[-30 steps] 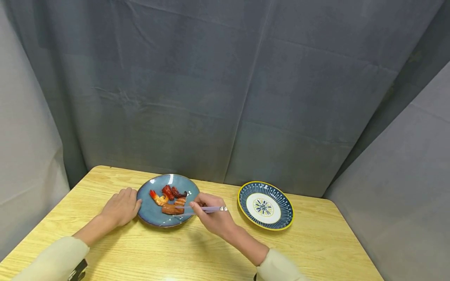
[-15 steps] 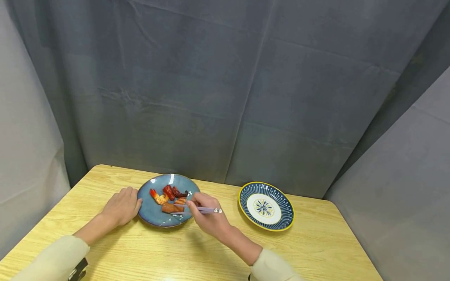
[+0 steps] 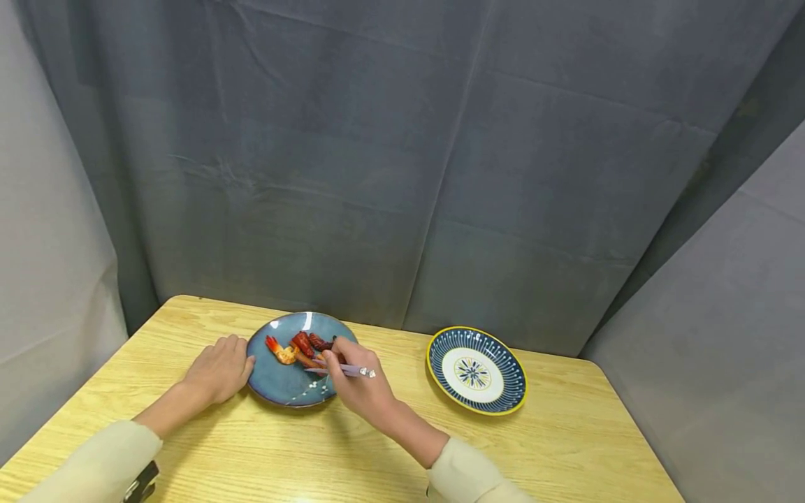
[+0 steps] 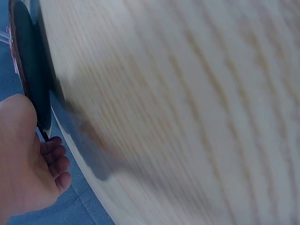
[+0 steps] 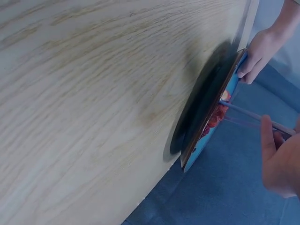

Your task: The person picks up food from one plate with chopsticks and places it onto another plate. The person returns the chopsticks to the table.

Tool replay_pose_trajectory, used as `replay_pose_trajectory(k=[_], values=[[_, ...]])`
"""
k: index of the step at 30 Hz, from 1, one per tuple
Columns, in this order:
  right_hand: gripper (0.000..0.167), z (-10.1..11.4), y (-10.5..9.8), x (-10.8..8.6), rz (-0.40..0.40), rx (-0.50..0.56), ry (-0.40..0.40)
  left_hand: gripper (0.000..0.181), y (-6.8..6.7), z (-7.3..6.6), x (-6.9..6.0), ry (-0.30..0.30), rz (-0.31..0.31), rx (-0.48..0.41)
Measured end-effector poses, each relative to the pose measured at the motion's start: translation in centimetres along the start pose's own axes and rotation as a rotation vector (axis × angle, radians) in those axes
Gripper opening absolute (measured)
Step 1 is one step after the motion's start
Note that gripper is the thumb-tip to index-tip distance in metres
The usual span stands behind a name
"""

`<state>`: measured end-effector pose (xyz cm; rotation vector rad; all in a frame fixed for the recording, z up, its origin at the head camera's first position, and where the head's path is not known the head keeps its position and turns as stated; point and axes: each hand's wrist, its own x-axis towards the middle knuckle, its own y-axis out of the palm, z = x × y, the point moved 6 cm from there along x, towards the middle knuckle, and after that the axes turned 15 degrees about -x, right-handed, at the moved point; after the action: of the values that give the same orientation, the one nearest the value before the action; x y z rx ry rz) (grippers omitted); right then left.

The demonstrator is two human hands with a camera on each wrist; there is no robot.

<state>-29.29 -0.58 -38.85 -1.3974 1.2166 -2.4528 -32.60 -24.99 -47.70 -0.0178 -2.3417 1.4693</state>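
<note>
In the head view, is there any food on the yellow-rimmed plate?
No, the yellow-rimmed plate shows only its printed pattern; the visible food is at the blue plate.

A pale yellow wood-grain bench (image 3: pixel 566 433) with rounded far corners. Two round plates sit directly on it, apart from each other, both near the far edge: at left, a glossy blue plate (image 3: pixel 270 384) with a dark rim; at right, a patterned plate (image 3: pixel 472 374), white-centred with a navy border and yellow rim.
</note>
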Motion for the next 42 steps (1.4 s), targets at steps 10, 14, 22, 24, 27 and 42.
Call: replay_pose_trajectory(k=[10, 14, 22, 24, 27, 42], values=[[0.031, -2.8, 0.8, -0.4, 0.053, 0.214, 0.293, 0.023, 0.4, -0.1, 0.2, 0.009, 0.002, 0.002], [0.032, -3.4, 0.9, -0.5, 0.066, 0.244, 0.388, 0.023, 0.3, -0.2, 0.3, 0.016, -0.004, 0.004], [0.036, -3.9, 0.4, -0.3, 0.035, 0.325, 0.446, 0.023, 0.1, -0.4, 0.6, 0.016, 0.005, 0.003], [0.036, -4.1, 0.1, -0.2, 0.017, 0.338, 0.443, 0.023, 0.1, -0.5, 0.5, 0.015, 0.007, 0.005], [0.035, -4.3, -0.5, 0.0, -0.003, 0.335, 0.435, 0.024, 0.1, -0.4, 0.5, 0.011, 0.011, 0.012], [0.034, -5.0, -5.9, 0.1, -0.086, 0.344, 0.482, 0.024, -0.1, -0.2, 0.0, 0.006, 0.008, 0.016]])
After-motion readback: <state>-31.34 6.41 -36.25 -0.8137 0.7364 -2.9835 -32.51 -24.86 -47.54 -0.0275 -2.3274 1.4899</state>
